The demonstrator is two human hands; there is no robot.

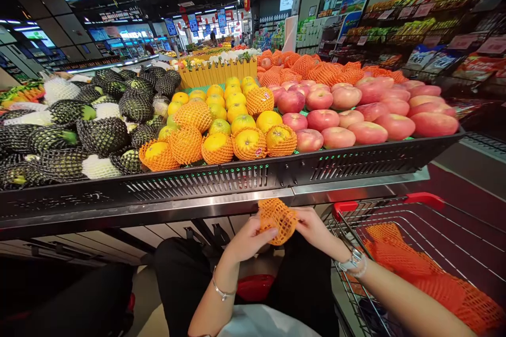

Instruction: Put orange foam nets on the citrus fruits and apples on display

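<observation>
Between my two hands, above my lap, is an orange foam fruit net (280, 222), its mesh opened out into a loose tube. My left hand (250, 238) grips its left side, with the thumb lying across the front. On the right side, the fingers of my right hand (312, 225) pinch the net's edge. Dark holes show through the mesh, and I see no fruit inside it. Just beyond the hands, oranges (249, 139) sit in the display, the front ones wrapped in similar orange nets.
A black display rack (221, 179) with a metal ledge (237, 197) spans the front. Net-wrapped green fruit (103, 134) fills its left, apples (363, 110) its right. A shopping cart (395, 210) holding orange nets (427, 279) stands at my right. Another person's dark-clothed leg (98, 284) is at left.
</observation>
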